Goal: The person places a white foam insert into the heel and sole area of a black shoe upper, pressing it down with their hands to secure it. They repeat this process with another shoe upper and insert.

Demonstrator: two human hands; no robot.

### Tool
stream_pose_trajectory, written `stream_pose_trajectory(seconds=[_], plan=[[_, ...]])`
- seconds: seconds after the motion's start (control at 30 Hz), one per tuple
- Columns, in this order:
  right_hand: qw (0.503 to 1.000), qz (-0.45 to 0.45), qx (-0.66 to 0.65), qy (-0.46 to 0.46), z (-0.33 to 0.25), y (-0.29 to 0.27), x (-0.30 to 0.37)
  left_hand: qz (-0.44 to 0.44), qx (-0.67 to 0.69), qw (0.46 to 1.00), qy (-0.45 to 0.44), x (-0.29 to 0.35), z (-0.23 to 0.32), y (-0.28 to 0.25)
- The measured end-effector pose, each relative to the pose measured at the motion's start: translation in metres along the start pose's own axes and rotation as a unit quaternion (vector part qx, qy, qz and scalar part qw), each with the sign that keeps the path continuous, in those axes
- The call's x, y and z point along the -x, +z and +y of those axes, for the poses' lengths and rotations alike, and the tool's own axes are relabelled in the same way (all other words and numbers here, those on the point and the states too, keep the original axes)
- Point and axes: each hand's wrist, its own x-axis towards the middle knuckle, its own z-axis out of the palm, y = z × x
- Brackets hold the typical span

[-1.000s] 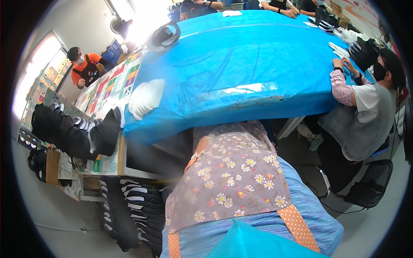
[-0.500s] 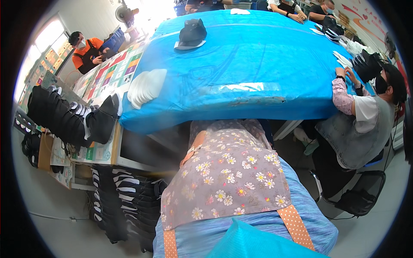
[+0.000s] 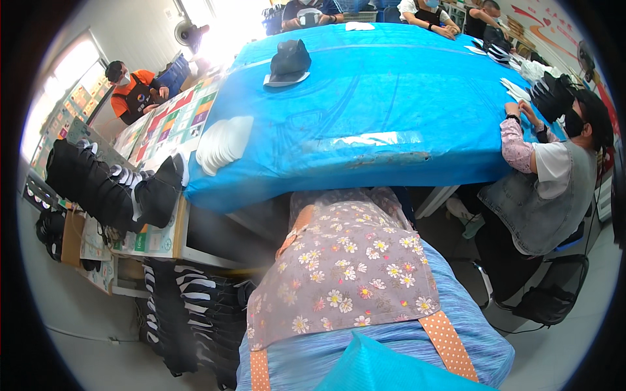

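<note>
Neither of my hands shows; my lap under a grey floral apron [image 3: 352, 274] fills the lower middle. Ahead stretches a table with a blue cover [image 3: 365, 85]. On its far left part sits a black cap [image 3: 290, 58] with a white brim. Nearer, by the left edge, white brim-shaped pieces [image 3: 223, 146] lie fanned out over one another. A long nested row of black caps [image 3: 107, 189] rests on the side table at my left.
More black caps with white parts [image 3: 202, 306] are stacked low at the left. A person in a denim vest [image 3: 548, 202] sits at the right, with a black chair [image 3: 551, 293] there. Another in orange [image 3: 134, 91] works at far left. Several people line the far edge.
The view has tilted slightly, so the table sits a little lower. At the far edge, a person now holds up a dark and white piece. The person in orange has shifted posture.
</note>
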Motion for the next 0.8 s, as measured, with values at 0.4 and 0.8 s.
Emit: stream_pose_trajectory(seconds=[0.4,0.8], plan=[[1.000,-0.018,0.000,-0.004,-0.018,0.018,0.012,-0.005,0.004,1.000,-0.007,0.005,-0.007,-0.006],[0.999,-0.029,-0.015,-0.005,-0.035,0.028,0.012,-0.037,-0.191,0.964,0.182,0.021,-0.031,-0.081]])
